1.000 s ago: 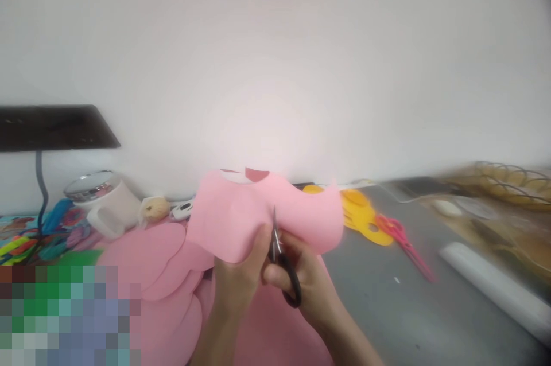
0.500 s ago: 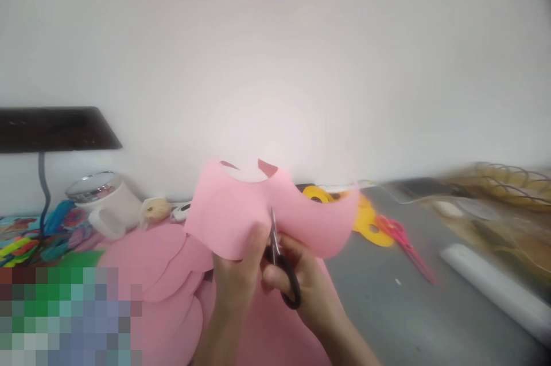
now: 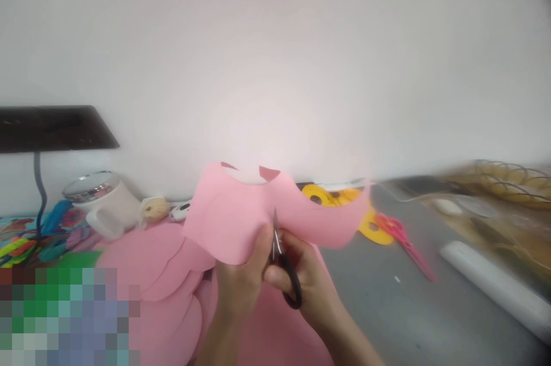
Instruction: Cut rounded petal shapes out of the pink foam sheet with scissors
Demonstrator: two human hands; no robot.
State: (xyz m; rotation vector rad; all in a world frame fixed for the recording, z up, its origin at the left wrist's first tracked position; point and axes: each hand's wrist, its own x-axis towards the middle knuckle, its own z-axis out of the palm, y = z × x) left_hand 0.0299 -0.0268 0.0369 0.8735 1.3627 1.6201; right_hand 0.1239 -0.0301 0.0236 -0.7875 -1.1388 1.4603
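Note:
In the head view, a curved sheet of pink paper [image 3: 232, 217] is held up over the table, with a rounded cut-out along its top edge. My left hand [image 3: 245, 280] grips its lower edge, thumb on the near face and the other fingers hidden behind. My right hand [image 3: 301, 274] is closed around black-handled scissors [image 3: 289, 280], whose blades point up into the paper beside my left thumb. Below my hands lies more pink paper [image 3: 275, 326]. At the left, several rounded pink paper pieces [image 3: 146, 257] overlap in a pile.
Pink scissors [image 3: 407, 245] lie by yellow paper cut-outs [image 3: 374, 228] at the right. Farther right is a white roll [image 3: 491, 283]. A white mug [image 3: 112, 205], a round beige object [image 3: 155, 209] and a dark panel on a stand [image 3: 55, 128] stand at the left, before the wall.
The scissor blades have drawn closer together. The right flap of the pink paper has swung slightly outward to the right. Both hands keep nearly the same place.

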